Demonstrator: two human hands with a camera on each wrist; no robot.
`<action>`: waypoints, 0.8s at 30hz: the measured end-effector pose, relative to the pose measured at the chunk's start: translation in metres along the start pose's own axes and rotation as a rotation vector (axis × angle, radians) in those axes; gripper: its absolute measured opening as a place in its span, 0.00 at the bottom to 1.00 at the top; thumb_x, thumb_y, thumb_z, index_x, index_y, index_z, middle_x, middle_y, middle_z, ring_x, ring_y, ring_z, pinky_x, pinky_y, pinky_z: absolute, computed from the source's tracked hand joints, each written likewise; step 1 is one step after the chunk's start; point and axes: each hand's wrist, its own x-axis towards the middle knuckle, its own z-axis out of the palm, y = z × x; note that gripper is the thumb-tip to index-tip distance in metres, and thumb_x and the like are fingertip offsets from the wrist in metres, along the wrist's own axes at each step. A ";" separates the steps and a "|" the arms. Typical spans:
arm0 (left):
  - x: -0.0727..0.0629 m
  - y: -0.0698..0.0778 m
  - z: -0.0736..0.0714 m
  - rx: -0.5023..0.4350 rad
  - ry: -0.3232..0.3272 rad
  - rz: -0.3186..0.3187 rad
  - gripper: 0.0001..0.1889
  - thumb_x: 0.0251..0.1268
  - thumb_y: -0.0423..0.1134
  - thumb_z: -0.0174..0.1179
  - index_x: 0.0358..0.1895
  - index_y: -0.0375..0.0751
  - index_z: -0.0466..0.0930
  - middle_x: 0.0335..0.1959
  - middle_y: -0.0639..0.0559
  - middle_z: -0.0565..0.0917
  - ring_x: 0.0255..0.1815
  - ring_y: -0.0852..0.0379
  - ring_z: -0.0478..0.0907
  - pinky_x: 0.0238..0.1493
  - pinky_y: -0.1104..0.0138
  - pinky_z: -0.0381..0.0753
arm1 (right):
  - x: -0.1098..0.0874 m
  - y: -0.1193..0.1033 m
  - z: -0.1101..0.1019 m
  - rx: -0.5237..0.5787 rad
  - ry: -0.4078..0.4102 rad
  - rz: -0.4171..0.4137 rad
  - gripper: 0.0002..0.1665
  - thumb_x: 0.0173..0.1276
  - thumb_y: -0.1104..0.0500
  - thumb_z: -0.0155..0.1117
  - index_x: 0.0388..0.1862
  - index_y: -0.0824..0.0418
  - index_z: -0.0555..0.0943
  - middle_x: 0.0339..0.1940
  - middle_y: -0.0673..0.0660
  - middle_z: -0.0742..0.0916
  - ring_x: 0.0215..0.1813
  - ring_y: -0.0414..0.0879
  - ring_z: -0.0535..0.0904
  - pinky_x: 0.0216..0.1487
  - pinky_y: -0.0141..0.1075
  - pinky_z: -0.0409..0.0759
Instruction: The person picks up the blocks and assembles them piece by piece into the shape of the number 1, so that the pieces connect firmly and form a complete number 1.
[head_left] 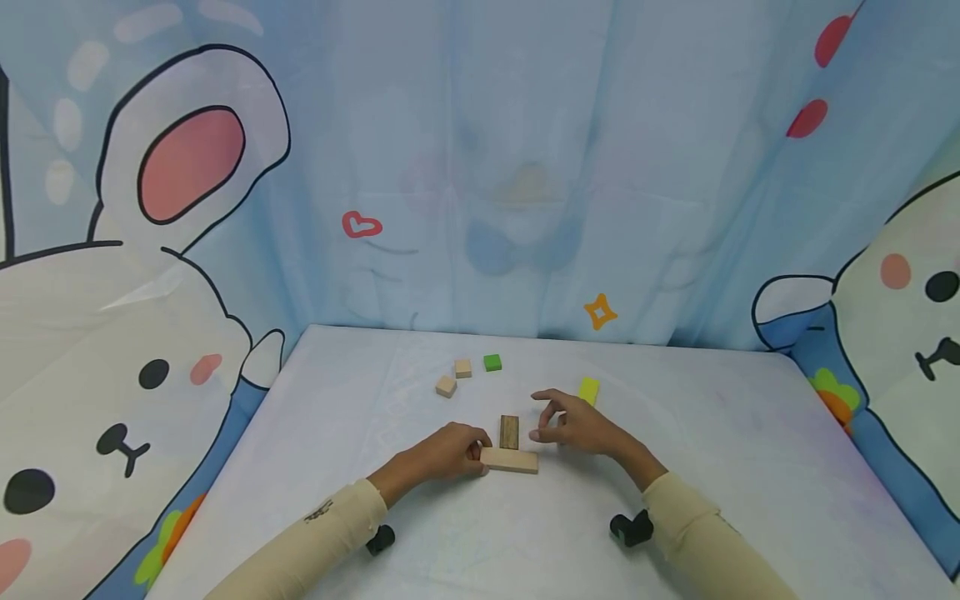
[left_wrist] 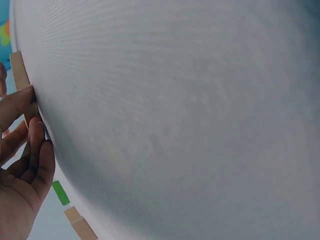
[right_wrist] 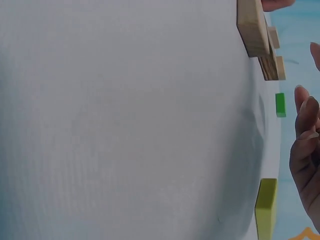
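A long light wooden block (head_left: pixel 510 461) lies crosswise on the table, its left end pinched between the thumb and fingers of my left hand (head_left: pixel 447 451). Directly behind it is a darker, striped wooden block (head_left: pixel 509 432), pointing away from me. My right hand (head_left: pixel 576 423) hovers just right of these two blocks, holding nothing, its index finger stretched out and the others loosely bent. In the right wrist view a gap separates the right hand (right_wrist: pixel 306 145) from the light block (right_wrist: pixel 251 30). The left wrist view shows the left fingertips against the light block (left_wrist: pixel 20 72).
Two small light wooden cubes (head_left: pixel 462 368) and a green block (head_left: pixel 492 362) sit farther back on the white table (head_left: pixel 360 375). Behind my right hand lies a yellow block (head_left: pixel 589 390). A blue cartoon-printed curtain (head_left: pixel 517 167) hangs at the table's back edge.
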 end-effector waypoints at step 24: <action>-0.001 0.002 0.000 0.004 0.004 -0.002 0.17 0.61 0.36 0.71 0.52 0.37 0.83 0.29 0.59 0.81 0.29 0.69 0.72 0.33 0.76 0.74 | -0.014 0.014 -0.037 -0.031 0.009 0.053 0.49 0.63 0.50 0.74 0.75 0.67 0.62 0.41 0.56 0.82 0.33 0.46 0.78 0.35 0.39 0.77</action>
